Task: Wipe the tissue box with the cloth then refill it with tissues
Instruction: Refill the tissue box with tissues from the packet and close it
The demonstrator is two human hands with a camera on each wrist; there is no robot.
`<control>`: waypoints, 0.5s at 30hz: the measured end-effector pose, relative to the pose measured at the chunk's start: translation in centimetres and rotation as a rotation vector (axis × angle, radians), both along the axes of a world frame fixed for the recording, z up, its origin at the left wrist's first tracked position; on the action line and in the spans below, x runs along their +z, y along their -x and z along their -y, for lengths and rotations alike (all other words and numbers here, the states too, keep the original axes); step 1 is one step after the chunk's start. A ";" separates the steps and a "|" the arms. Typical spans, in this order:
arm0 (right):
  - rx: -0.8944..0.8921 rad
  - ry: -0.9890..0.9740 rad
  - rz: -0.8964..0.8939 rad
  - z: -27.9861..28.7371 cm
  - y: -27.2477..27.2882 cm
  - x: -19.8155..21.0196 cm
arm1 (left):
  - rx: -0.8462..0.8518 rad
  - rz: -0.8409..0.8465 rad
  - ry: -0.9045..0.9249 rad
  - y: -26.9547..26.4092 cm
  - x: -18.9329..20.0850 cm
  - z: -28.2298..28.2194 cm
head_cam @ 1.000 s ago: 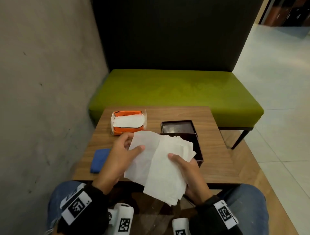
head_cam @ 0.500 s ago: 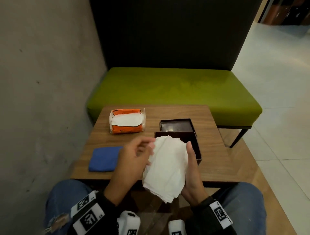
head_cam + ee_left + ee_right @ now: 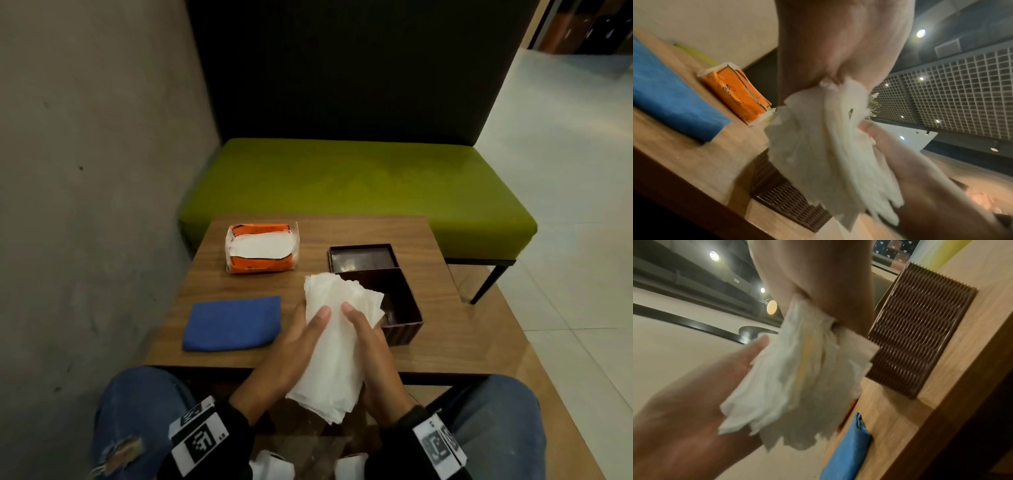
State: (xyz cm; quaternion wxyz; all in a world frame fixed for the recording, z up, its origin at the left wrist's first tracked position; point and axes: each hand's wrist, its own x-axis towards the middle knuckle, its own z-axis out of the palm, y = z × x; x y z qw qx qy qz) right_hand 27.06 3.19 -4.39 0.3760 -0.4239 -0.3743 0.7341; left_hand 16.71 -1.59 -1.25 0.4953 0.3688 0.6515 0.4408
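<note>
Both hands hold a folded stack of white tissues [image 3: 337,342] between them, over the table's near edge. My left hand [image 3: 291,346] grips its left side with the thumb on top; my right hand [image 3: 371,346] grips the right side likewise. The stack's far end lies over the near-left corner of the open dark brown tissue box [image 3: 400,308]. From the left wrist the tissues [image 3: 828,146] hang fanned beside the ribbed box wall [image 3: 781,191]; from the right wrist the tissues [image 3: 797,386] show beside the box [image 3: 920,331]. The blue cloth [image 3: 233,323] lies folded on the table, left of my hands.
An orange tissue pack [image 3: 262,248], open on top, sits at the far left of the wooden table [image 3: 445,342]. The box's dark lid [image 3: 363,257] lies behind the box. A green bench [image 3: 356,185] stands beyond; a concrete wall [image 3: 85,205] runs along the left.
The spread tissues were folded together into a narrow stack, and both hands carried it forward until its far end reached over the box's corner. The left thumb now lies on top.
</note>
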 end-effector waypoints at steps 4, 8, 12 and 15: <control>0.005 0.023 0.036 0.0 0.3 0.5 | -0.019 -0.034 -0.011 -0.1 0.1 -0.2; -0.095 0.113 -0.148 -1.6 -1.6 1.6 | 0.091 0.452 -0.040 2.6 -0.8 0.5; -0.179 0.121 -0.264 -2.2 -1.6 1.9 | 0.132 0.832 -0.097 1.8 -1.9 1.4; -0.188 0.095 -0.255 -1.4 -1.2 1.1 | 0.159 0.775 -0.154 0.6 -1.7 1.0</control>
